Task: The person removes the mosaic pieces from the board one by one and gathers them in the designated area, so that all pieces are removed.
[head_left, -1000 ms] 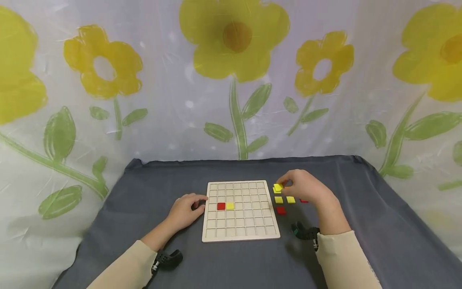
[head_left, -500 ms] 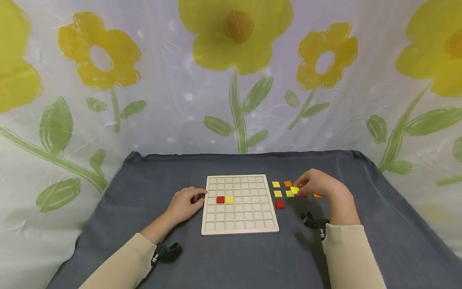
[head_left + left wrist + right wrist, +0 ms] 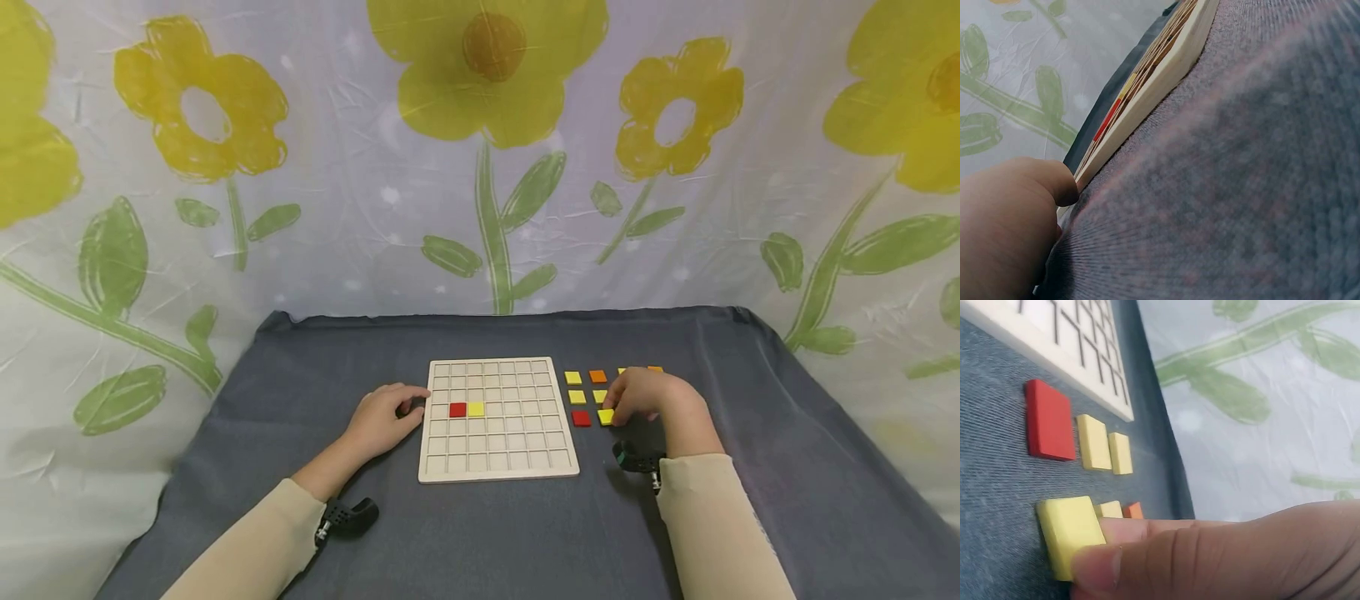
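My right hand (image 3: 648, 398) pinches a square yellow tile (image 3: 1072, 534) between thumb and fingers, low over the dark cloth. That tile is just right of a red tile (image 3: 1050, 422). A pale wooden grid board (image 3: 498, 478) lies left of the loose tiles. Side by side in its cells are a red tile (image 3: 457, 410) and a yellow tile (image 3: 476, 409). At the board's left edge rests my left hand (image 3: 382, 422), its index finger and thumb against the rim with nothing held. My right hand hides part of the loose tiles behind it.
Between board and right hand lie loose tiles: yellow ones (image 3: 573, 377) (image 3: 576, 397) and an orange one (image 3: 597, 376). Another orange tile (image 3: 656, 367) shows behind the hand. A grey cloth (image 3: 480, 542) covers the table, and a flowered curtain (image 3: 337, 208) hangs at the back.
With the yellow tile in its fingers, my right hand has moved from the back of the loose tiles, first rightward, then toward me, beside the red tile. My left hand stays at the board.
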{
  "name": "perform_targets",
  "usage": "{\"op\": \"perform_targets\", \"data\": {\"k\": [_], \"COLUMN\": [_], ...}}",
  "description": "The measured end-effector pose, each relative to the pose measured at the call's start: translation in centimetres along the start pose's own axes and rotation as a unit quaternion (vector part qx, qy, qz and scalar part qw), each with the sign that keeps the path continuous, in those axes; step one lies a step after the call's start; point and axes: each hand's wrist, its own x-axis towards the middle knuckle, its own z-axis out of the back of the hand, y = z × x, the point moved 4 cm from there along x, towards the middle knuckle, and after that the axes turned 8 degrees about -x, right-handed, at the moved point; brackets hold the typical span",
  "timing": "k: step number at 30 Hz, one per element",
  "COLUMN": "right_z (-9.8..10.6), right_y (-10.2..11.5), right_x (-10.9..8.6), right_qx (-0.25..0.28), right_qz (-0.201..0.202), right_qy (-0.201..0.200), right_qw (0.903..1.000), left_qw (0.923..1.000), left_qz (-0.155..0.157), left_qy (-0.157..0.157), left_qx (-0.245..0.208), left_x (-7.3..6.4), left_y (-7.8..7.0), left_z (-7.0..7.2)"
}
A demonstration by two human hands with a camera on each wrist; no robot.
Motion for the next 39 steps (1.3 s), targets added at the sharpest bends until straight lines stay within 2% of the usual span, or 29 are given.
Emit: {"op": "perform_targets", "data": {"k": [6,11,19,23,28,35,39], "right_z": [-0.3,0.3,2.0,2.5,2.1,0.7,-0.3], "right_y": [0.3,0.9,3.7,5.4,7.9,10.8,12.2], "right_x": [0.2,-0.2,-1.3,-1.9,-2.2,-1.4,-0.9], "right_qx": [0.008,-0.005,-0.025,-0.041,-0.062,-0.074,-0.071], "right_qz": [-0.013,-0.023,0.037,0.060,0.108,0.165,0.183], "right_qy": [-0.002,-0.010,-0.078,-0.130,-0.189,-0.236,-0.254], "right_qw": [0.9999,0.9997,0.9959,0.9888,0.9740,0.9548,0.9472], "left_qw": [1.0000,1.0000,1.0000,1.0000,1.0000,1.0000,0.9999], "left_qz": [-0.003,-0.003,-0.008,-0.004,-0.002,0.001,0.006], "left_qy": [-0.002,-0.004,-0.002,-0.002,0.003,0.004,0.005], "left_qx": [-0.001,0.001,0.005,0.005,0.008,0.006,0.007], "left_x": [0.0,0.1,0.0,0.0,0.0,0.0,0.0], "left_y": [0.1,0.1,0.2,0.2,0.1,-0.1,-0.1], "left_z": [-0.1,0.0,0.0,0.0,-0.1,0.1,0.2]}}
